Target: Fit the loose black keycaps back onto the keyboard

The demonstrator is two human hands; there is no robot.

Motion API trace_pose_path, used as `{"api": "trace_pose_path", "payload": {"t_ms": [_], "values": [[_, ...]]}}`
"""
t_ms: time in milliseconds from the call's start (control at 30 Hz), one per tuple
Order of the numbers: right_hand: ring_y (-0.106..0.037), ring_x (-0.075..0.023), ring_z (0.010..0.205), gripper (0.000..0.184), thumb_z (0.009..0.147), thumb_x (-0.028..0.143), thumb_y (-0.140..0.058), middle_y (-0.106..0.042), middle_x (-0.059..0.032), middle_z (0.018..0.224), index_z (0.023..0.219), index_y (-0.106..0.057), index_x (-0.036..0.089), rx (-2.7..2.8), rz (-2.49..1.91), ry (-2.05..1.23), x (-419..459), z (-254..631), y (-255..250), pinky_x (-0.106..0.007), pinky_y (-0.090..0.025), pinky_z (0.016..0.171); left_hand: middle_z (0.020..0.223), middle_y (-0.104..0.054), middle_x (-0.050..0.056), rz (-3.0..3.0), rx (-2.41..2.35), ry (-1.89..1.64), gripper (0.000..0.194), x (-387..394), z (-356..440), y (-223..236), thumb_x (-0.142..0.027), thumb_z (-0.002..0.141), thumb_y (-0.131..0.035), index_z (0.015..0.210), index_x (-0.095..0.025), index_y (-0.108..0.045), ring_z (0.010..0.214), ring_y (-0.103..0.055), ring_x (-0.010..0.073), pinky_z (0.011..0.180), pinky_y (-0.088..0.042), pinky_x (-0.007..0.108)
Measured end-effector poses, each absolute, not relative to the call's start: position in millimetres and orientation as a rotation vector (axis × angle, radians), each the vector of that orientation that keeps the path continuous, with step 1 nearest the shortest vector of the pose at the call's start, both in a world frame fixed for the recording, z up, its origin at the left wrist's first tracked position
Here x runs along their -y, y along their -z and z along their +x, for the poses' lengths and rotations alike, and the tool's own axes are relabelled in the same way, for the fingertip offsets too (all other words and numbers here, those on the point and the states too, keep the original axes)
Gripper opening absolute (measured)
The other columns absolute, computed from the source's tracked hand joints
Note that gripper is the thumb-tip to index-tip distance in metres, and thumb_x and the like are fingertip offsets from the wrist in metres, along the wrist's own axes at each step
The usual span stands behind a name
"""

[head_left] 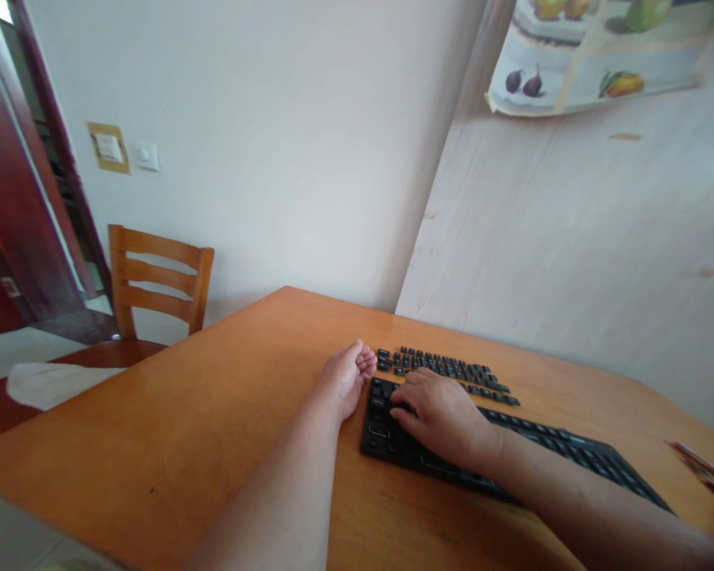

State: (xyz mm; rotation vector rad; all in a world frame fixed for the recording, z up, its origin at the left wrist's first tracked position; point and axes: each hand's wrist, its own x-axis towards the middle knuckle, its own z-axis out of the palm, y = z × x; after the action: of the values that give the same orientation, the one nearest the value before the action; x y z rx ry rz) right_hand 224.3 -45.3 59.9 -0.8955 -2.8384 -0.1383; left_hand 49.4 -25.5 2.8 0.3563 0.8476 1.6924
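A black keyboard [571,432] lies at a slant on the wooden table, some keys in place. Its left end looks partly bare of keycaps. My right hand [443,412] reaches over that end, thumb and fingertips drawn together at a small dark keycap [405,407]; the hand covers part of the keyboard. Just off the keyboard's left edge, my left hand [346,379] rests on its side, fingers loosely bent and nothing visible in them. Loose black keycaps [446,363] are laid out in rows behind the keyboard, close to my left fingertips.
The wooden table [214,412] meets the wall at the back. A wooden chair [160,277] stands at its left side, with a white cloth [59,382] on the seat. Thin pen-like items [705,468] lie at the far right. A fruit picture [600,55] hangs above.
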Motion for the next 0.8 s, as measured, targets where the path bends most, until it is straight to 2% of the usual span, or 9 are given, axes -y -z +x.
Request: {"api": "trace_pose_path", "payload": {"t_ms": [800], "values": [[-0.057, -0.0233, 0.09, 0.025, 0.091, 0.032, -0.052, -0.069, -0.0087, 0.089, 0.08, -0.07, 0.02, 2.943, -0.993, 0.379, 57, 210, -66, -0.033, -0.043, 0.077, 0.076, -0.066, 0.008, 0.376, -0.859, -1.683, 0.021, 26, 50, -3, -0.029, 0.093, -0.054, 0.081, -0.013, -0.061, 0.072, -0.065, 0.0124, 0.069, -0.053, 0.023]]}}
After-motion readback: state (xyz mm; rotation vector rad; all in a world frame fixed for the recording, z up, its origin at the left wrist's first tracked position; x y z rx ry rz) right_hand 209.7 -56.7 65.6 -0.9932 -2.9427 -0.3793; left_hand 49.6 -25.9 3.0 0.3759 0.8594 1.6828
